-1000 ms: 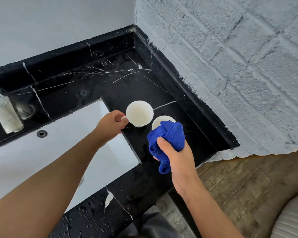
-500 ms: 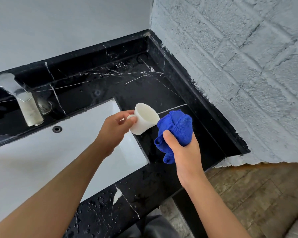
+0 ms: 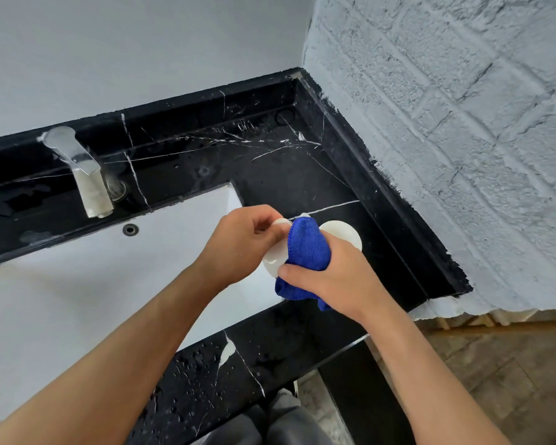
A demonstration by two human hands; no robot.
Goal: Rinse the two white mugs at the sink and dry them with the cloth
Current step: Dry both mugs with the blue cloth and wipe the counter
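Observation:
My left hand (image 3: 241, 239) grips one white mug (image 3: 275, 256) by its handle side, over the right edge of the sink. My right hand (image 3: 329, 281) holds the blue cloth (image 3: 305, 248) and presses it against that mug, hiding most of it. The second white mug (image 3: 344, 234) stands on the black counter just behind my right hand, only its rim and upper part showing.
A chrome faucet (image 3: 84, 175) stands at the back left of the white sink basin (image 3: 109, 274). The black marble counter (image 3: 270, 175) is wet in front and ends at a grey brick wall (image 3: 446, 139) on the right.
My hands came together: the cloth now covers the mug held in my left hand, which was apart from it before. The second mug has come into sight behind my right hand.

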